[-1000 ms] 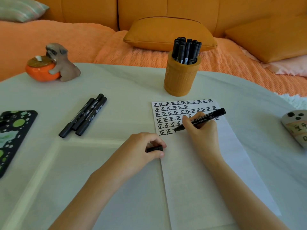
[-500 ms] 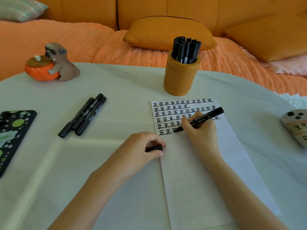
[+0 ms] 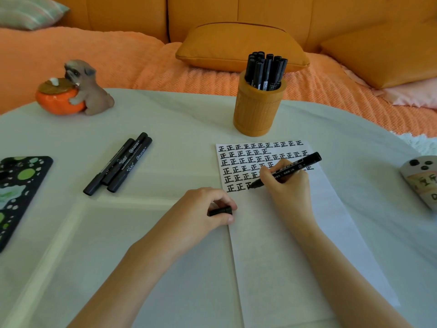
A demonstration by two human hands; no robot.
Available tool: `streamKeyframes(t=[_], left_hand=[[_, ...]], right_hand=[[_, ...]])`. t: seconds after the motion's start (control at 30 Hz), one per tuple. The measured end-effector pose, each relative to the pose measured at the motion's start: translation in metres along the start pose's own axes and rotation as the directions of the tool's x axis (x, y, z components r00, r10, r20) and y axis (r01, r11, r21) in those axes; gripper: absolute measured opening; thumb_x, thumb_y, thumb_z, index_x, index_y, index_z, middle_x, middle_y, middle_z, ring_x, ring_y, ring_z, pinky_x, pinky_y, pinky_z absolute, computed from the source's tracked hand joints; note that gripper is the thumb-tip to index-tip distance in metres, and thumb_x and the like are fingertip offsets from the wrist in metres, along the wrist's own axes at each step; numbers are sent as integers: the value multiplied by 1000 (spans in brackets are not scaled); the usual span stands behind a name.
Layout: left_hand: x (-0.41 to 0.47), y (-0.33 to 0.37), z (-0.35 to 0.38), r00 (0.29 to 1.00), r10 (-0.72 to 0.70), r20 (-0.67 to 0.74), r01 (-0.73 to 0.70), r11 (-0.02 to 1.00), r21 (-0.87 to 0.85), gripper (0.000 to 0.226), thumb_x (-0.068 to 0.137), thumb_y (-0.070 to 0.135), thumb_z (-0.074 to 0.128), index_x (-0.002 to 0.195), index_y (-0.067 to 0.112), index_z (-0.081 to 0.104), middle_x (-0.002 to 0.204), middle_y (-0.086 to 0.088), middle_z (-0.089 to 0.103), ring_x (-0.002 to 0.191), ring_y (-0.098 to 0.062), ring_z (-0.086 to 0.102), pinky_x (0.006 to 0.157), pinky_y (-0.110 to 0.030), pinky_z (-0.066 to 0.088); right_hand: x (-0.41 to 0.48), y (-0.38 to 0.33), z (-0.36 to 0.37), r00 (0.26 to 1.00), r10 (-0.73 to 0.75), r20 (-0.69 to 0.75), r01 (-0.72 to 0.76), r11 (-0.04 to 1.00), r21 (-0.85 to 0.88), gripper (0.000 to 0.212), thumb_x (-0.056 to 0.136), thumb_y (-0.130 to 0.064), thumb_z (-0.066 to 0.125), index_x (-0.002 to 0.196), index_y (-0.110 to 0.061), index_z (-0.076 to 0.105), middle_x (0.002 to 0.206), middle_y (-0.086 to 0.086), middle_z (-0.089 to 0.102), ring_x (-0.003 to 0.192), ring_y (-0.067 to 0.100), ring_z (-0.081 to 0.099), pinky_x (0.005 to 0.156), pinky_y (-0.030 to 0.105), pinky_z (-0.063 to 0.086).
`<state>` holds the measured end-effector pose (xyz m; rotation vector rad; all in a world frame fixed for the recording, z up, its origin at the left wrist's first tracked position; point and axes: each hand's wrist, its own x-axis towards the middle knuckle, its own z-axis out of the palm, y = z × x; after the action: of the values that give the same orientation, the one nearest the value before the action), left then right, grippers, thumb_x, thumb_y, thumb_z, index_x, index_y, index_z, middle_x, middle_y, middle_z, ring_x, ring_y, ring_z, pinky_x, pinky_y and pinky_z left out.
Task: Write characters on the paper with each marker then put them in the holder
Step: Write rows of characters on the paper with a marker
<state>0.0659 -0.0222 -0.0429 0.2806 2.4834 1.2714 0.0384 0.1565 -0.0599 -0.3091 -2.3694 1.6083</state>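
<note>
We're writing a character: right hand (image 3: 286,183) gripping the marker (image 3: 309,160), left hand (image 3: 203,209) pinching its cap (image 3: 220,211); probably recapping next, holder (image 3: 257,110) sitting at 12 o'clock.

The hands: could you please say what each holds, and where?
Right hand grips the marker near its tip; left hand pinches the cap, one end showing.

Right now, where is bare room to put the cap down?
Bare table lies between the loose markers and the paper, and between the dog figure and the holder. Crowded: by the writing, where the right hand holds a marker and the left hand the cap.
</note>
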Motion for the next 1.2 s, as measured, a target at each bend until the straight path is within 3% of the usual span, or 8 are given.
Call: streamKeyframes(t=[0.1, 0.2, 0.33, 0.47, 0.63, 0.93, 1.03, 1.2], left_hand=[[0, 0, 0, 1000, -1, 1, 1, 1000, 4, 14, 80, 22, 70, 91, 30, 69, 83, 18, 62, 69, 10, 54, 69, -10, 43], [0, 0, 0, 1000, -3, -2, 3, 1000, 11, 14, 80, 22, 70, 91, 31, 69, 83, 18, 62, 70, 8, 55, 70, -11, 43], [0, 1, 0, 1000, -7, -6, 7, 1000, 21, 14, 80, 22, 71, 91, 31, 69, 82, 18, 61, 71, 8, 55, 70, -10, 42], [0, 2, 0, 1000, -8, -5, 8, 1000, 12, 14, 80, 22, 71, 90, 32, 69, 81, 18, 62, 69, 10, 55, 70, -10, 43], [0, 2, 0, 1000, -11, -1, 11, 1000, 9, 13, 80, 22, 71, 89, 32, 69, 80, 20, 61, 68, 9, 55, 72, -14, 45], [0, 2, 0, 1000, -8, -6, 8, 1000, 15, 14, 80, 22, 71, 90, 31, 69, 79, 20, 60, 66, 12, 54, 66, -6, 41], [0, 1, 0, 1000, -4, -8, 4, 1000, 2, 14, 80, 22, 71, 89, 33, 69, 82, 18, 63, 70, 8, 57, 73, -14, 46], [1, 2, -3, 992, 33, -125, -54, 984, -169, 17, 82, 19, 69, 92, 33, 71, 81, 10, 71, 70, -1, 66, 74, -18, 52]], right_hand=[[0, 0, 1, 1000, -7, 6, 7, 1000, -16, 30, 85, -13, 63, 70, 7, 47, 51, -2, 41, 47, 5, 33, 44, 17, 26], [0, 0, 2, 1000, -3, 7, 3, 999, -37, 29, 84, -15, 64, 69, 4, 48, 46, -10, 37, 44, 4, 32, 42, 14, 26], [0, 0, 3, 1000, -16, 6, 17, 999, -41, 31, 85, -15, 63, 71, 6, 45, 52, -1, 39, 47, 5, 32, 43, 15, 26], [0, 0, 2, 1000, -15, -20, 14, 999, -29, 28, 85, -11, 61, 71, 6, 45, 53, -3, 39, 47, 5, 32, 43, 14, 26], [0, 0, 1, 999, 3, -52, -3, 1000, -14, 27, 84, -8, 59, 65, -9, 41, 50, -7, 38, 44, 4, 32, 42, 13, 26], [1, 2, 0, 999, 12, -53, -13, 1000, -11, 22, 83, -8, 58, 68, -4, 44, 55, 0, 42, 45, 5, 32, 42, 13, 25], [1, 0, -2, 997, 46, -58, -42, 997, 64, 25, 85, -11, 60, 66, -8, 45, 47, -11, 41, 43, 3, 33, 44, 12, 27], [2, -11, -9, 995, 100, 25, -103, 944, 314, 32, 86, -22, 69, 67, -4, 50, 60, 12, 37, 55, 21, 31, 52, 30, 27]])
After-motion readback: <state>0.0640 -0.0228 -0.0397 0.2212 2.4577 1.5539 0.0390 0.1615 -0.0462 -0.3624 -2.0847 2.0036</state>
